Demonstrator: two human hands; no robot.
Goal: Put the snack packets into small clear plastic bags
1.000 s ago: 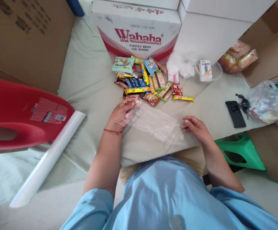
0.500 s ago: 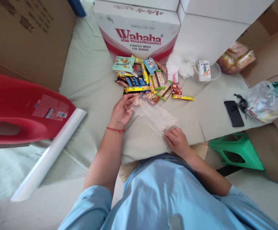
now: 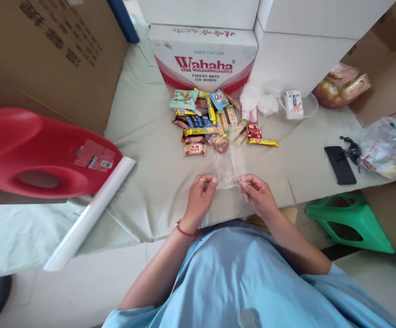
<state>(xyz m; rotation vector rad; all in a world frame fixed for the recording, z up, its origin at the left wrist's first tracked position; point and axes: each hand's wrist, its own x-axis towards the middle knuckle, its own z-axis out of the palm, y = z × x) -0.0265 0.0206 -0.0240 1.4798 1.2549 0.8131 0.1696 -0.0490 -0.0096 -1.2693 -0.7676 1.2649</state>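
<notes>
A clear plastic bag (image 3: 228, 172) stretches between my two hands, just above the cloth near the table's front edge. My left hand (image 3: 200, 193) pinches its near left corner between thumb and fingers. At the opposite corner, my right hand (image 3: 255, 191) is closed on the bag too. Beyond the bag lies a heap of wrapped snacks (image 3: 198, 120). Closest on its left side is a cream packet with red lettering (image 3: 195, 148). A yellow-wrapped bar (image 3: 263, 142) lies at the right end of the heap. The far end of the bag reaches the nearest snacks.
Behind the snacks stands a Wahaha water carton (image 3: 205, 66). On the left are a red jug (image 3: 48, 155) and a white roll (image 3: 92, 212). To the right sit a clear bowl (image 3: 309, 107), a black phone (image 3: 340, 165) and a filled plastic bag (image 3: 382, 146). A green stool (image 3: 351, 221) stands below.
My left hand has left the cream packet at the heap's front and moved nearer to me, onto the bag's corner. The bag has turned to point away from me.
</notes>
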